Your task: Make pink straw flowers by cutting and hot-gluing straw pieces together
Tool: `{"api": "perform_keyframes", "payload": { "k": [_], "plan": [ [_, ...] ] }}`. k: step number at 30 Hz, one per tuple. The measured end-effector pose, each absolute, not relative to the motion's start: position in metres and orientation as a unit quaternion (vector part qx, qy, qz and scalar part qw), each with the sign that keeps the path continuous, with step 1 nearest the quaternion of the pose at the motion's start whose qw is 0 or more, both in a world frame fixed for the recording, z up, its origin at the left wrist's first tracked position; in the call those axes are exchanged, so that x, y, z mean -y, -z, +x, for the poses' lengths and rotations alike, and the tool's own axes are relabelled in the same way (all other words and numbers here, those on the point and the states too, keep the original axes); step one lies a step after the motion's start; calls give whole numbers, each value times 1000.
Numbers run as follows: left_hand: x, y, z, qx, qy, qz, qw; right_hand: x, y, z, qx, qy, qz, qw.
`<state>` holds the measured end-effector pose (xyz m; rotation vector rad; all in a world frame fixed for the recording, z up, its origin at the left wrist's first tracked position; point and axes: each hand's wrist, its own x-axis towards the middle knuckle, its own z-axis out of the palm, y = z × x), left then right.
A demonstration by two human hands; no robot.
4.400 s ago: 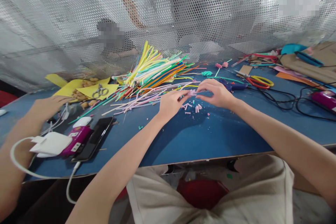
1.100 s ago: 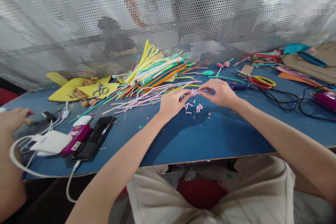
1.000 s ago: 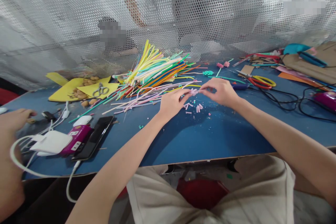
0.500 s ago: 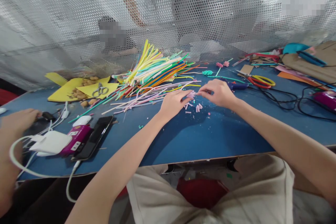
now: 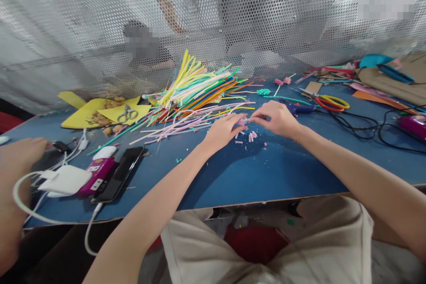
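Observation:
My left hand (image 5: 223,133) pinches a small fuzzy lilac pipe-cleaner piece (image 5: 243,121) above the blue table, its fingertips partly covering it. Just to the right, my right hand (image 5: 274,118) has thumb and forefinger drawn together at the edge of that piece. What lies between those right fingertips is too small to make out. Short cut lilac bits (image 5: 252,136) are scattered on the table below both hands. Long lilac pipe cleaners (image 5: 173,131) lie to the left, beside a big multicoloured bundle of pipe cleaners (image 5: 199,86).
A glue gun (image 5: 299,108) with a black cord and yellow-and-red scissors (image 5: 333,102) lie right. On the left are a phone (image 5: 121,175), a purple power strip (image 5: 96,177), chargers and another person's hand (image 5: 25,155). Perforated metal mesh (image 5: 266,17) stands behind.
My right fingertips have shifted very slightly left and down against the lilac piece. My left hand stays almost in place. The other person's hand at far left has moved a little.

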<state>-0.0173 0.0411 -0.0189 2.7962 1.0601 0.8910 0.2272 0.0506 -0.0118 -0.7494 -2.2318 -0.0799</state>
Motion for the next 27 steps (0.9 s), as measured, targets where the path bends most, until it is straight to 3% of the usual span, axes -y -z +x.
{"api": "perform_keyframes", "payload": {
  "k": [27],
  "plan": [
    [-38,16,-18,-354,-282,889,-75,-47,10,225,880,11,-295,371]
  ]
}}
